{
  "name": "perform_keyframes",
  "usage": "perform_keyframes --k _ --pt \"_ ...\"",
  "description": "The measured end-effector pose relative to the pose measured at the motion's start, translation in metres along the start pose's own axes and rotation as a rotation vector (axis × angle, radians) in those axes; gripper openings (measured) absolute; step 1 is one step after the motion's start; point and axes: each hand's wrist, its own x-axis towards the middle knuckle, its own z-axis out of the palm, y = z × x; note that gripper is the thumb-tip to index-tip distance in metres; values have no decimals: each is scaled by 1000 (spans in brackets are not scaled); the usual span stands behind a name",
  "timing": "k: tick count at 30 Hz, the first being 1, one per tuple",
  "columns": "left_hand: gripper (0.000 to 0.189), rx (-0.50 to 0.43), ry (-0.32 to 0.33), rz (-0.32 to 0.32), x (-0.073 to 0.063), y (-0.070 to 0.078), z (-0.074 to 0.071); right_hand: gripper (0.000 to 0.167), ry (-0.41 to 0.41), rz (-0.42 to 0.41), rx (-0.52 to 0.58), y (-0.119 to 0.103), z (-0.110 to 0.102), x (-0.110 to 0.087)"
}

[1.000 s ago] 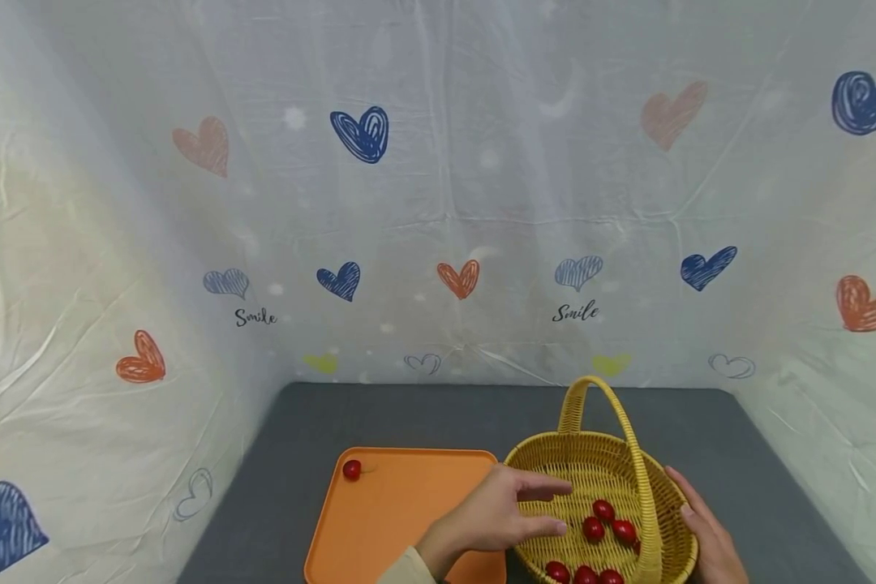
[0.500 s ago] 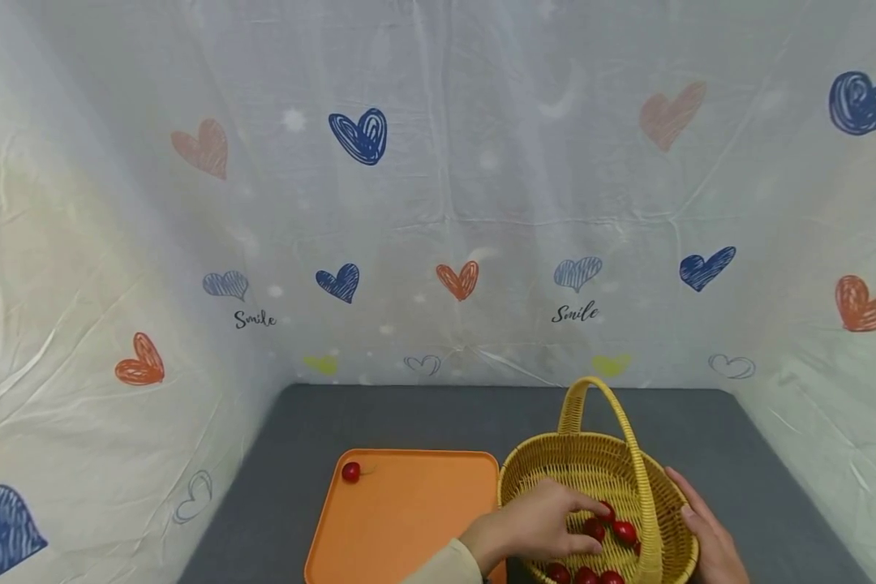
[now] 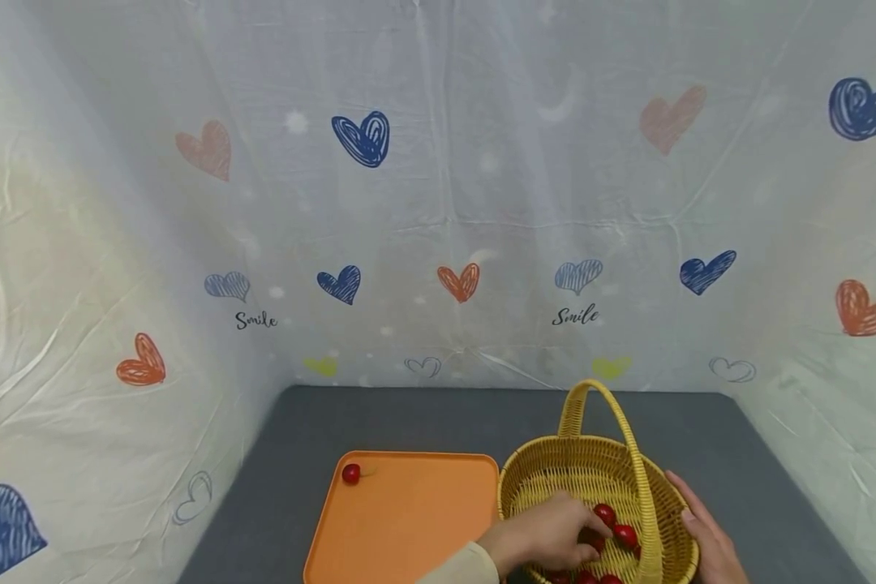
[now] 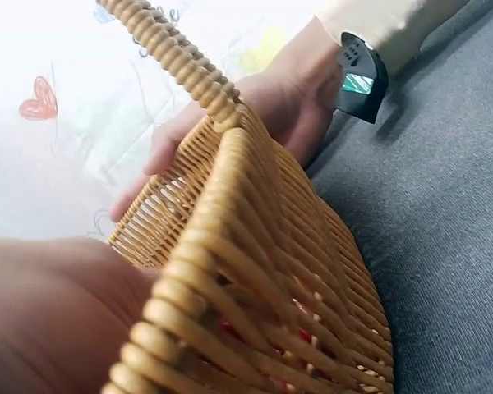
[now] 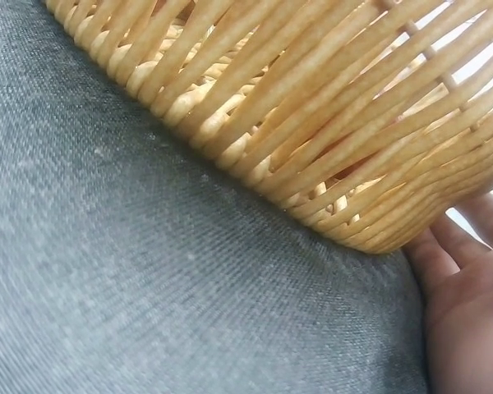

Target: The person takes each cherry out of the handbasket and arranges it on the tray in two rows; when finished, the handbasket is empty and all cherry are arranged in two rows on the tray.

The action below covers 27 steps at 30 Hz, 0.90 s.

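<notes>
A yellow wicker basket [image 3: 533, 458] with a tall arched handle stands at the right of the table, several red cherries [image 3: 626, 535] inside it. My left hand [image 3: 547, 531] reaches in over its left side, thumb and index finger pinching one cherry [image 3: 591, 538], which they partly cover. In the left wrist view, the same hand [image 4: 57, 312] passes behind the woven rim, its fingertips hidden. My right hand [image 3: 711, 535] rests against the basket's outer right side with its fingers extended; in the right wrist view, those fingers [image 5: 431, 258] lie against the weave.
An orange tray [image 3: 401, 519] lies directly left of the basket, with a single stemmed cherry [image 3: 351, 474] near its far left corner. Both are on a dark grey cloth-covered table [image 3: 423, 414]. A white curtain [image 3: 438, 186] printed with hearts hangs behind and at both sides.
My left hand has moved right and down into the basket, and its spread thumb and index finger have closed round a cherry. My right hand has stayed at the basket's side.
</notes>
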Motion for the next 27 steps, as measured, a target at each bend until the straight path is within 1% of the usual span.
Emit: perform_keyframes --k 1,3,9,11,13,18,20,23,27 --pt "34 -9 -2 -5 0 0 1 67 0 4 1 0 0 0" --pt "36 9 7 -8 0 -1 3 67 -2 7 2 -1 0 0" --pt "38 124 86 21 2 0 7 66 -6 -6 16 0 -1 0" --pt "36 142 106 26 1 0 7 66 -3 -2 15 0 0 0" --pt "34 141 125 29 0 0 7 66 4 9 16 0 0 0" --pt "29 71 164 16 -4 -4 4 67 8 18 7 0 1 0" --pt "28 37 183 0 -6 -5 2 68 4 12 0 -1 1 0" --pt "25 -15 221 -23 -12 -4 -3 68 7 26 -4 -1 0 1" --pt "22 -140 266 -63 -24 -2 -10 70 9 49 -12 -2 0 2"
